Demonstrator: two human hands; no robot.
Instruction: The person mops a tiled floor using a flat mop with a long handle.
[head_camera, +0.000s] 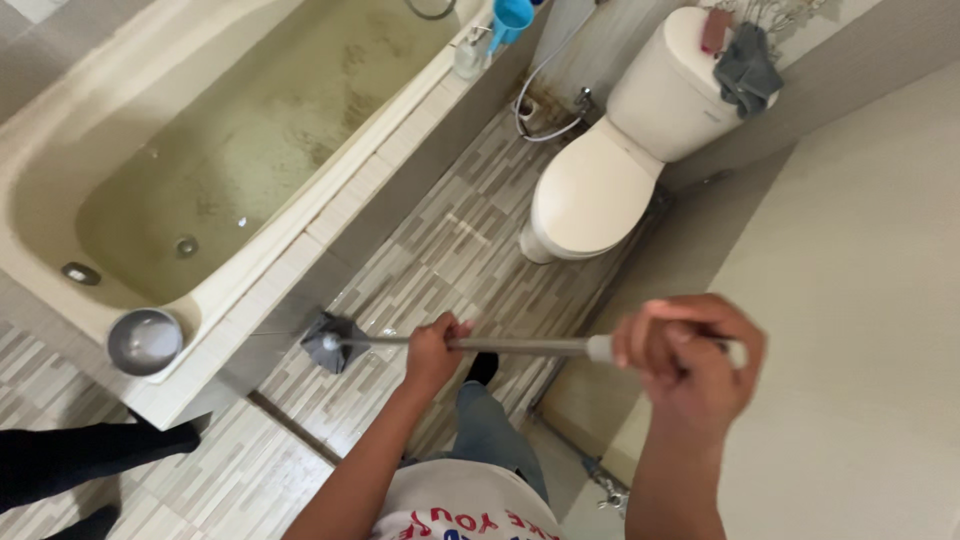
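Both hands grip a mop pole.
Left hand (432, 350) mid-pole (520, 346), right hand (690, 360) at its end; mop head (328, 343) on the floor (440, 250) beside the tub (300, 215).

bare forearms, white printed shirt (460, 505), blue jeans (490, 430), dark shoe (483, 368).

Home bathrm: stained bathtub (60, 130) w/ tiled surround, white toilet (600, 190), grey patterned floor tiles (440, 250).

Matt metal mop handle (520, 346), glossy ceramic toilet (610, 170), stained tub (250, 140), smooth tiled floor (440, 250).
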